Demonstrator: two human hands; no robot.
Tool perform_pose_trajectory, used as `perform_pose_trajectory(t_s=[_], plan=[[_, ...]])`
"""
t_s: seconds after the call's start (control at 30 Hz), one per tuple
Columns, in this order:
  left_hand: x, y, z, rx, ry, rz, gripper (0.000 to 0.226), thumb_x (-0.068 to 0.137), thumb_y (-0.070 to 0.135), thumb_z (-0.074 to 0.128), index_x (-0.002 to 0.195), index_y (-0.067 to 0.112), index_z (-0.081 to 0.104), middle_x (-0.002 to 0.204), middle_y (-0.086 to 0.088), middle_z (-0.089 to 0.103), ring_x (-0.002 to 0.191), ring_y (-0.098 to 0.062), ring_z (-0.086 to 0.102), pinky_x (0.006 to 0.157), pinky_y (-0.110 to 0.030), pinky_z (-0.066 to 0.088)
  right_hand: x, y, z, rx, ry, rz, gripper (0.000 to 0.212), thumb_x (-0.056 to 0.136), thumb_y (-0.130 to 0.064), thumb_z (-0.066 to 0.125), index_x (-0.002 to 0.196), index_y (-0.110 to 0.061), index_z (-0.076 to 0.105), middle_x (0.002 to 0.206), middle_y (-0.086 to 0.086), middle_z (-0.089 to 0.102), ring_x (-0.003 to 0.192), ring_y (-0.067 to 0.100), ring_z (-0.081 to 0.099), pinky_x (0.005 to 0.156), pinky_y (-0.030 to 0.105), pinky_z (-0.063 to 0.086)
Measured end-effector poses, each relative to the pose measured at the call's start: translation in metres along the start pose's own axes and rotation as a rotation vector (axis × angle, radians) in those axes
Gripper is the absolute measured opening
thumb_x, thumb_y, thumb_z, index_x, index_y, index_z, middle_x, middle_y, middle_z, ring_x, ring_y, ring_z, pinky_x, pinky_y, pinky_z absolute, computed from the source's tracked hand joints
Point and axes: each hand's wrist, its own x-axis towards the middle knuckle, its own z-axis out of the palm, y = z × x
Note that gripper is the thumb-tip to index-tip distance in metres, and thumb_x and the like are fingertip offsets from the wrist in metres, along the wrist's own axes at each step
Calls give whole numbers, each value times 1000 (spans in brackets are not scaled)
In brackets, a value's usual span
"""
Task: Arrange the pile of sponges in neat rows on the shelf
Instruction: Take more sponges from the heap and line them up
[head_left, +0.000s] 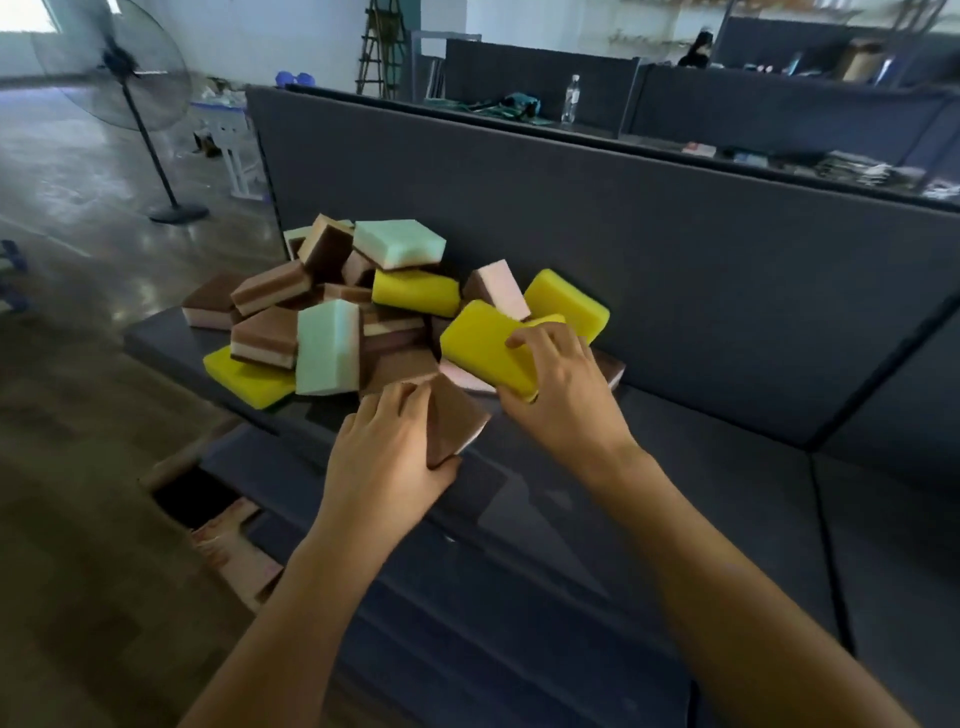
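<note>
Yellow foam sponge (483, 349), raised at the right edge of the pile (332, 312), sits in the right hand (563, 397). The fingers curl over its top face and the grip is closed round one end. The left hand (387, 457) holds a brown sponge (457, 423) tilted on a corner at the pile's near edge, grip wrapped round its lower side. Both pieces belong to the pile's outer margin, probably because edge pieces free without toppling the heap. The pile lies jumbled on the dark grey shelf (701, 467), against its back panel (623, 249). The shelf run to the right likely serves for the rows. No row is yet formed.
</note>
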Motion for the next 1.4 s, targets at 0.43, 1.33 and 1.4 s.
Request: perform_pose_trajectory(t_s=[0.43,1.33,1.4], plan=[[-9,159,26,-260,-107,480,75,65,36,83,130,11,54,120,-7,60,105,-32,57,82,-44,49,-162,98,-120,-115,251,362,49,81,-27,74,125,-19,54,132,-1,47,120,24,47,91,32,44],[-172,557,78,-516,-355,922,74,78,42,74,140,15,45,135,1,50,122,-18,46,98,-31,40,-520,267,-357,-417,464,744,52,79,-28,80,125,-20,57,131,4,52,116,29,52,78,38,53],[-174,568,82,-506,-375,928,72,79,42,73,139,14,46,135,-1,50,122,-19,46,96,-30,41,-526,274,-360,-426,458,751,53,78,-27,80,125,-19,58,131,5,52,116,30,52,79,38,52]])
